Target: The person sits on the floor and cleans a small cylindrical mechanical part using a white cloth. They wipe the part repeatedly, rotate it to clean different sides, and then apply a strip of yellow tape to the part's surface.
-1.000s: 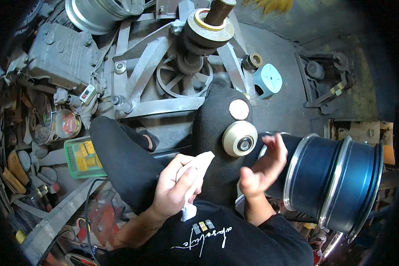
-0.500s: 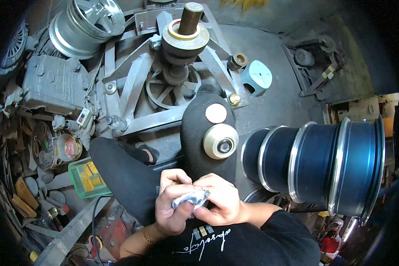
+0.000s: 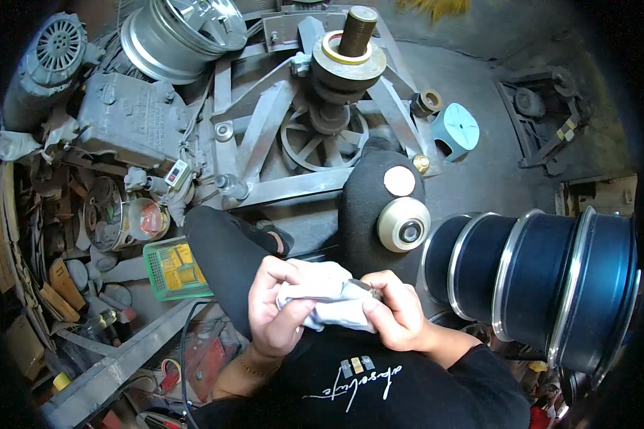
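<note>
Here — left hand (image 3: pixel 273 314), right hand (image 3: pixel 399 314) pinching white cloth (image 3: pixel 322 286) edges — gap to wheel rims (image 3: pixel 542 268).

The left hand (image 3: pixel 275 314) hides part of the white cloth (image 3: pixel 328 277); the top edge cuts off the silver wheel (image 3: pixel 168 46) and yellow tuft (image 3: pixel 436 6).

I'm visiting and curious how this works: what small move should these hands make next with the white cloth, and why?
Perhaps ease the right hand slightly outward to open the white cloth: it looks creased and folded, and the left hand holds its opposite side.
</note>
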Demonstrator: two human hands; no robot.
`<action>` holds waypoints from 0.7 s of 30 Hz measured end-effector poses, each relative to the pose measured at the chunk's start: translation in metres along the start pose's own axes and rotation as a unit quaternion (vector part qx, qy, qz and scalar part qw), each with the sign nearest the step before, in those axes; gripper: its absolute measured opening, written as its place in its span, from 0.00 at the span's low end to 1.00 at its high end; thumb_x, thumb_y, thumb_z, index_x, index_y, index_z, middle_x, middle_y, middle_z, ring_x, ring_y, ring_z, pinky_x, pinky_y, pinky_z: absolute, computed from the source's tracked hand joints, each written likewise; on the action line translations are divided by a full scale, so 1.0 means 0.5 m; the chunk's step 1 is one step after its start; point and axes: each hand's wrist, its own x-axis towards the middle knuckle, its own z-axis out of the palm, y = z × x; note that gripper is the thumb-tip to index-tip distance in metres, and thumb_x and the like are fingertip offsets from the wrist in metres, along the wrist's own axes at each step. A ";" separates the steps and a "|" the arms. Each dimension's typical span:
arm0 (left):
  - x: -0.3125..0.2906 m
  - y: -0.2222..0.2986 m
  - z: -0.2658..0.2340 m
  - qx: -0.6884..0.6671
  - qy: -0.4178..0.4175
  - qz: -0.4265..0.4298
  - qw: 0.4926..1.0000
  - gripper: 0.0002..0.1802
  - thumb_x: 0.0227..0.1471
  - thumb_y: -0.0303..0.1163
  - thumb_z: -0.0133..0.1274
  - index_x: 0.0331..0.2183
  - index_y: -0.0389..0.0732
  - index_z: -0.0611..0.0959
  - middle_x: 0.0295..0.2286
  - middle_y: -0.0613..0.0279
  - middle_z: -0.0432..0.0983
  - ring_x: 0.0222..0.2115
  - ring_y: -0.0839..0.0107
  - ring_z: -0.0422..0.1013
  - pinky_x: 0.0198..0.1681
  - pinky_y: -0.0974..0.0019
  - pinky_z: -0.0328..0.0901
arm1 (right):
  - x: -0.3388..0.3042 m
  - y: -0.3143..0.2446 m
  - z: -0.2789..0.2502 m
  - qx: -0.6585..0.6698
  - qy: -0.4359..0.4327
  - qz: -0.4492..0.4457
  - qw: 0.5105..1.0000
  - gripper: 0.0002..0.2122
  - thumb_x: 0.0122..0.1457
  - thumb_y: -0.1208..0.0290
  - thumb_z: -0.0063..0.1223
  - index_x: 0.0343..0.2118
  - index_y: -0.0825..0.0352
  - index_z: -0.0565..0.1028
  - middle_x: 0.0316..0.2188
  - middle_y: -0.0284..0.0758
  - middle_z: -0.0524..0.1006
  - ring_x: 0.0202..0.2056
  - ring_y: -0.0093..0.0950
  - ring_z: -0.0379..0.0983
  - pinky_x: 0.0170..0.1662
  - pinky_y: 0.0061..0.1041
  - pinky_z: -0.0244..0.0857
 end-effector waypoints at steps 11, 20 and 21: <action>0.012 0.044 -0.029 -0.110 -0.067 -0.041 0.991 0.31 0.45 0.23 0.48 0.53 0.25 0.71 0.46 0.38 0.76 0.46 0.57 0.76 0.51 0.58 0.70 | -0.016 0.007 0.002 -0.024 0.099 -0.097 0.990 0.09 0.62 0.78 0.51 0.43 0.73 0.77 0.36 0.43 0.79 0.34 0.28 0.77 0.36 0.25 0.69; -0.011 0.038 -0.024 -0.012 -0.101 -0.065 0.993 0.24 0.58 0.28 0.51 0.53 0.24 0.73 0.46 0.43 0.77 0.47 0.62 0.75 0.54 0.62 0.67 | 0.041 -0.056 0.020 0.304 0.007 0.120 0.945 0.18 0.65 0.69 0.55 0.54 0.73 0.72 0.37 0.29 0.78 0.35 0.14 0.68 0.41 0.19 0.64; -0.012 0.039 -0.025 -0.004 -0.089 -0.062 0.994 0.22 0.59 0.27 0.50 0.52 0.24 0.74 0.45 0.43 0.77 0.46 0.63 0.75 0.53 0.63 0.67 | 0.041 -0.053 0.015 0.330 0.004 0.137 0.934 0.13 0.66 0.69 0.54 0.48 0.72 0.75 0.35 0.28 0.79 0.37 0.16 0.72 0.42 0.20 0.65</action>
